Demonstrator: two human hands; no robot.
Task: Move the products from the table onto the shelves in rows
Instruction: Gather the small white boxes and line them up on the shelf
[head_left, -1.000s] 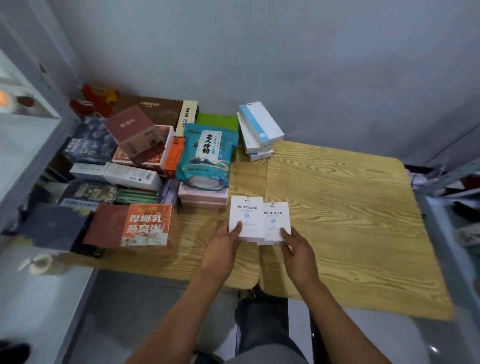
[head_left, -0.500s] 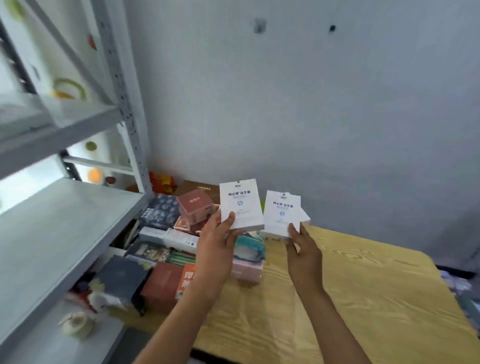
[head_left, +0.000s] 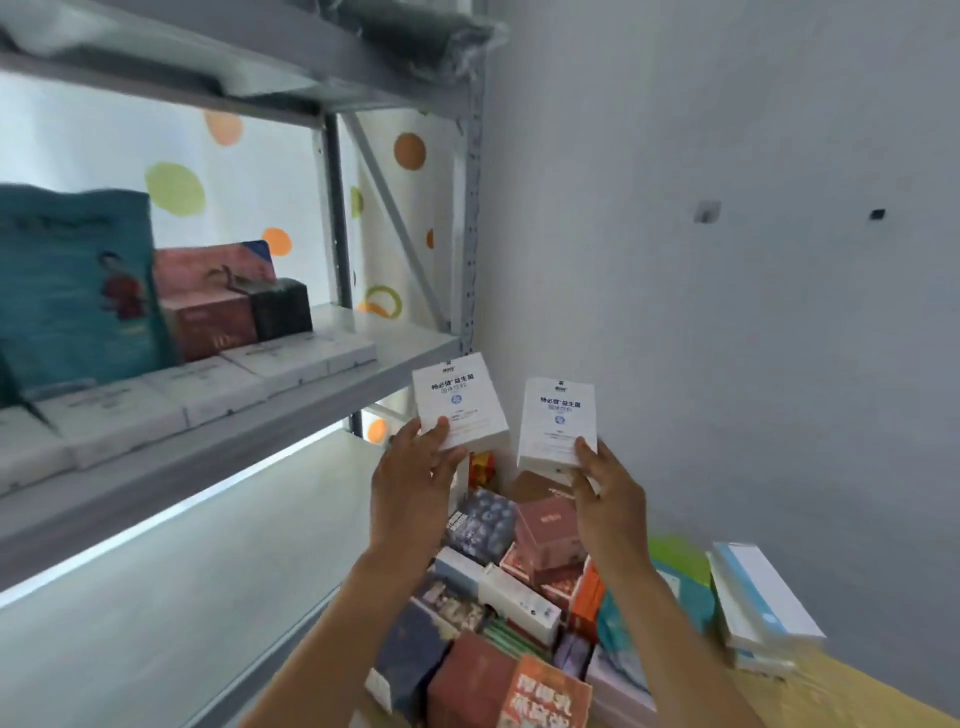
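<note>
While both of my arms reach up in front of me in the head view, my left hand (head_left: 413, 480) pinches a white box (head_left: 460, 400) by its lower edge, thumb curled over the printed face and fingers behind it, so the box stands nearly upright and tips a little to the left. It hangs in the air just off the front edge of the middle shelf (head_left: 332, 395), close to the grey upright post at the shelf's right end, not touching the board. My right hand (head_left: 610, 501) grips a second white box (head_left: 557, 422) the same way, thumb on the front near the bottom corner; that box sits just beside the first one, a small gap between them, and slightly lower. On the middle shelf a row of flat white boxes (head_left: 208, 387) lies along the front edge, blurred, with a tall teal bag (head_left: 78, 286), a dark red box (head_left: 210, 322) and a black box (head_left: 283, 306) standing behind them. Below my wrists the wooden table (head_left: 841, 691) carries a crowd of packages: a blue patterned box (head_left: 483, 522), a maroon box (head_left: 550, 530), an orange-labelled box (head_left: 545, 696), and a stack of white and light blue boxes (head_left: 763, 608) at the right against the wall.
</note>
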